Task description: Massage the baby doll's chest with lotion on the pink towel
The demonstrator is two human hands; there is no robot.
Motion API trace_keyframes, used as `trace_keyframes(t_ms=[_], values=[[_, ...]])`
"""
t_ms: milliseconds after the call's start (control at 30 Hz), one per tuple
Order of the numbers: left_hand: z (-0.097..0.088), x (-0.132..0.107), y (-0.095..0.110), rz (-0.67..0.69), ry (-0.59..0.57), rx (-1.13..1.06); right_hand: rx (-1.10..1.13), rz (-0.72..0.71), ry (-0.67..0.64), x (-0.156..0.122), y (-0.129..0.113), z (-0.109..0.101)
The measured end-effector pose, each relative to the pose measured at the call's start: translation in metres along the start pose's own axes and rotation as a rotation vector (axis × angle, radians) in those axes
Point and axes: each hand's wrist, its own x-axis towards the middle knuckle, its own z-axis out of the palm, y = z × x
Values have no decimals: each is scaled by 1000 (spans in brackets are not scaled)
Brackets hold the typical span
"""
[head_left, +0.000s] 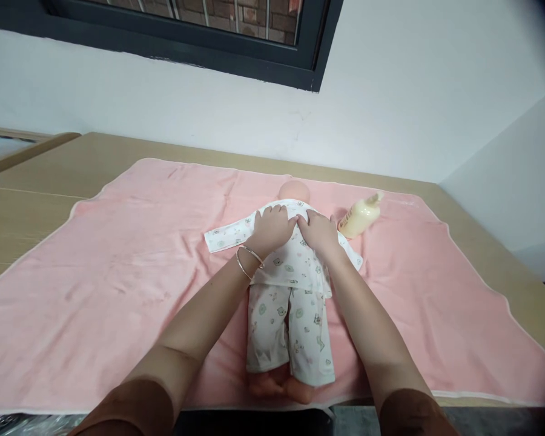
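A baby doll (289, 290) in white printed pyjamas lies on a pink towel (118, 284), its head (294, 192) pointing away from me and its feet at the near edge. My left hand (272, 229), with two bangles on the wrist, rests flat on the doll's upper chest, fingers stretched out. Beside it my right hand (318, 232) lies on the chest too, fingers extended toward the collar. The two hands almost touch. Neither hand grips anything that I can see.
A cream plastic bottle (360, 218) lies tilted on the towel just right of the doll's shoulder. The towel covers a wooden table (31, 206) against a white wall. A dark-framed window (236, 42) is above. Another wooden surface edge shows at far left.
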Motion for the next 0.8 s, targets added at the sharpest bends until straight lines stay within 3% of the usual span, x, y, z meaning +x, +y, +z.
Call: trace_keyframes(t_ms=[167,500,667,800], values=[[17,7,-5,-19,28,-30,80,16,6,9,8,12],[18,5,-4,-20,29,-26,89,28,8,6,6,12],[7,2,-2,9,-8,13,111,6,-29,4,5,0],[-11,-13,8,134,-65,150,-3,-60,-28,-15,-14,-16]])
